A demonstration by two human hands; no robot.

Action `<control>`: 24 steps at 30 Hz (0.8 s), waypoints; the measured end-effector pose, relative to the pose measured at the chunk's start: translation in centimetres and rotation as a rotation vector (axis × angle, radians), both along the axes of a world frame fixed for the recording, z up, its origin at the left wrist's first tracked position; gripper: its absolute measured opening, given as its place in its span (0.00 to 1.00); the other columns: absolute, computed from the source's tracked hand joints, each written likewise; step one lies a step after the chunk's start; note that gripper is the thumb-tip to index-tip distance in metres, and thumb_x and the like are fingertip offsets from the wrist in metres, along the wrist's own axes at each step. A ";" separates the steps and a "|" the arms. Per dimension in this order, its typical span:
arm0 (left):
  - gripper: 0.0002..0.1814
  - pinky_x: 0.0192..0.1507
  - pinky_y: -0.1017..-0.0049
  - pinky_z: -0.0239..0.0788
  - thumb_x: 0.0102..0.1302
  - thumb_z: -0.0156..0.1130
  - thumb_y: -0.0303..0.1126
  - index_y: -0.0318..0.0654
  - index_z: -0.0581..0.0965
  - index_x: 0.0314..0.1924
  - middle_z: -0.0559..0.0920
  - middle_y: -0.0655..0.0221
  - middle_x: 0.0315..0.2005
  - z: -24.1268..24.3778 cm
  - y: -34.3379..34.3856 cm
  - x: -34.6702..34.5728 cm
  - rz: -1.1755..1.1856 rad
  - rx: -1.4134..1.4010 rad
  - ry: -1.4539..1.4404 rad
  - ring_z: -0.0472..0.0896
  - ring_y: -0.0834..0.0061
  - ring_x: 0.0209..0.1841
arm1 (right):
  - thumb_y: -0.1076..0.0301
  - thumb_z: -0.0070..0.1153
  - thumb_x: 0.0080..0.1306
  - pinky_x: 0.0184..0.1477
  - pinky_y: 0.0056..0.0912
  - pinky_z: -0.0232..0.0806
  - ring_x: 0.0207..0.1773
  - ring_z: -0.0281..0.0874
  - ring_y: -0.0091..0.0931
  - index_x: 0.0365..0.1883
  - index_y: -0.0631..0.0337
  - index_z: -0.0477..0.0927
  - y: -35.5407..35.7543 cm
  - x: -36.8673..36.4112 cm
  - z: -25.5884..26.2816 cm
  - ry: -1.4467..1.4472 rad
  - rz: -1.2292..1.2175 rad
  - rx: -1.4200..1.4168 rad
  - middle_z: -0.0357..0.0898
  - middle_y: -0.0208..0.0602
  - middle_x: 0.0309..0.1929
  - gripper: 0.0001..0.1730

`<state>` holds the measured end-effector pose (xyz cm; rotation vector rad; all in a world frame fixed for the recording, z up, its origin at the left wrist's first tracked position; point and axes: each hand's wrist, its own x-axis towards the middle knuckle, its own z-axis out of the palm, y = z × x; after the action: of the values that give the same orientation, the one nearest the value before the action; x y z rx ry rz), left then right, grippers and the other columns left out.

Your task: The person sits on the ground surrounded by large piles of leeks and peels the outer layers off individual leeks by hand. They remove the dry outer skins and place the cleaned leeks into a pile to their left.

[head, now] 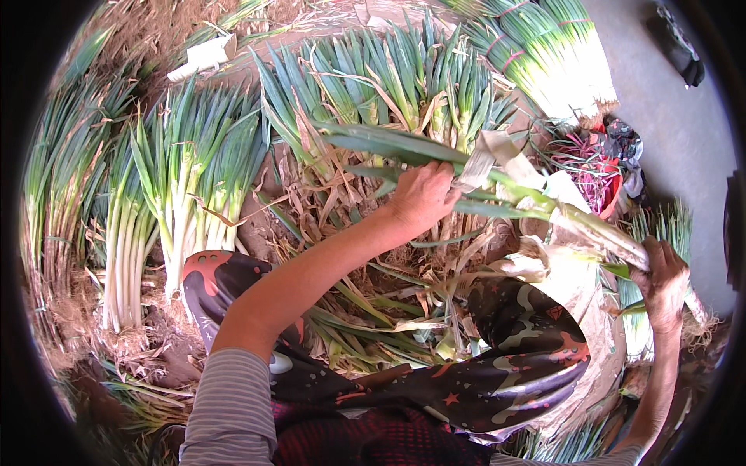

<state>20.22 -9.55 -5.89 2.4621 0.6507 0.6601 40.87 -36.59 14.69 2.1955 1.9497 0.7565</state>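
Note:
My left hand [423, 195] is closed around the green leaves of a long green onion [545, 204], which stretches across in front of me. My right hand [661, 279] grips the pale lower stalk of the same onion near its root end. Pale, dry outer leaves [495, 157] hang loose from the stalk between my hands. Below my left hand, withered leaves and roots [402, 274] cover the ground between my knees. Behind it stands a dense row of untrimmed green onions [384, 81].
Green onions [192, 169] lie in heaps at the left. Bundles with red ties [536, 64] rest at the upper right. Beside them a red container [612, 189] holds pink-red strips. More onions [638, 326] lie by my right hand. A white object [207, 55] sits at the upper left.

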 end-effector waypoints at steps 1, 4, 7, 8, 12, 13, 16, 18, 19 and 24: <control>0.16 0.33 0.70 0.76 0.60 0.58 0.34 0.27 0.72 0.41 0.76 0.52 0.33 -0.7 0.5 0.0 -0.014 0.013 0.044 0.78 0.66 0.32 | 0.38 0.46 0.57 0.29 0.42 0.63 0.27 0.70 0.41 0.38 0.64 0.72 -0.7 0.5 -0.5 0.012 -0.019 -0.034 0.68 0.42 0.25 0.32; 0.14 0.23 0.73 0.75 0.61 0.55 0.34 0.27 0.74 0.36 0.77 0.56 0.24 -2.4 3.0 -0.9 0.021 0.004 0.270 0.78 0.66 0.22 | 0.34 0.39 0.58 0.29 0.43 0.62 0.29 0.69 0.41 0.40 0.64 0.71 -2.7 2.6 -2.2 -0.077 -0.037 -0.060 0.67 0.44 0.26 0.37; 0.05 0.23 0.73 0.74 0.59 0.55 0.28 0.36 0.78 0.31 0.79 0.55 0.24 -4.3 10.6 -6.2 0.243 0.149 0.368 0.80 0.66 0.26 | 0.37 0.44 0.59 0.27 0.44 0.59 0.27 0.66 0.43 0.31 0.63 0.68 -7.8 8.4 -3.5 -0.084 -0.088 -0.023 0.64 0.44 0.24 0.32; 0.06 0.22 0.71 0.73 0.60 0.54 0.29 0.36 0.78 0.30 0.80 0.55 0.23 -5.8 13.2 -8.0 0.384 0.194 0.261 0.81 0.66 0.25 | 0.42 0.47 0.58 0.27 0.44 0.59 0.27 0.65 0.43 0.29 0.63 0.67 -9.4 10.4 -4.5 -0.127 -0.113 0.036 0.64 0.44 0.24 0.27; 0.13 0.13 0.67 0.63 0.64 0.47 0.35 0.33 0.74 0.29 0.76 0.57 0.15 -1.9 17.7 -12.4 0.794 -0.738 0.033 0.74 0.69 0.12 | 0.70 0.53 0.48 0.29 0.49 0.57 0.28 0.64 0.47 0.26 0.64 0.64 -18.5 17.8 -8.1 -0.122 -0.313 0.088 0.64 0.48 0.24 0.12; 0.14 0.09 0.69 0.56 0.65 0.43 0.35 0.32 0.71 0.29 0.73 0.60 0.12 -1.8 18.8 -14.0 0.800 -0.792 0.059 0.69 0.71 0.08 | 0.70 0.53 0.48 0.30 0.49 0.58 0.29 0.65 0.48 0.27 0.64 0.65 -20.0 19.0 -9.6 -0.051 -0.364 0.124 0.65 0.49 0.24 0.12; 0.12 0.08 0.70 0.53 0.64 0.44 0.34 0.35 0.70 0.28 0.71 0.62 0.12 0.0 19.6 -14.3 0.963 -0.788 -0.186 0.68 0.72 0.09 | 0.68 0.53 0.51 0.33 0.47 0.62 0.31 0.70 0.50 0.32 0.62 0.67 -24.7 21.4 -13.1 0.139 -0.573 0.243 0.70 0.51 0.26 0.13; 0.11 0.09 0.71 0.54 0.63 0.45 0.32 0.34 0.69 0.26 0.72 0.63 0.13 1.3 21.4 -15.7 0.964 -0.844 -0.471 0.70 0.73 0.11 | 0.67 0.53 0.52 0.33 0.45 0.64 0.30 0.73 0.48 0.36 0.63 0.69 -29.2 24.1 -15.1 0.227 -0.682 0.361 0.73 0.51 0.27 0.14; 0.09 0.10 0.72 0.54 0.62 0.45 0.31 0.36 0.69 0.26 0.72 0.64 0.14 2.0 22.5 -16.8 1.000 -0.819 -0.446 0.69 0.73 0.12 | 0.67 0.53 0.51 0.32 0.44 0.63 0.28 0.71 0.45 0.37 0.63 0.70 -30.9 24.8 -16.2 0.248 -0.700 0.448 0.74 0.49 0.27 0.15; 0.15 0.13 0.75 0.61 0.63 0.54 0.41 0.35 0.70 0.30 0.76 0.61 0.19 4.3 24.4 -15.1 0.854 -0.753 -0.374 0.73 0.74 0.15 | 0.67 0.53 0.56 0.27 0.28 0.60 0.25 0.61 0.22 0.42 0.71 0.71 -32.4 24.1 -21.1 0.795 -0.755 0.658 0.70 0.35 0.23 0.18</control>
<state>5.17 14.87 -1.62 1.2705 1.4754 0.9207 64.93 -68.97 -6.38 3.6942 0.8237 0.4420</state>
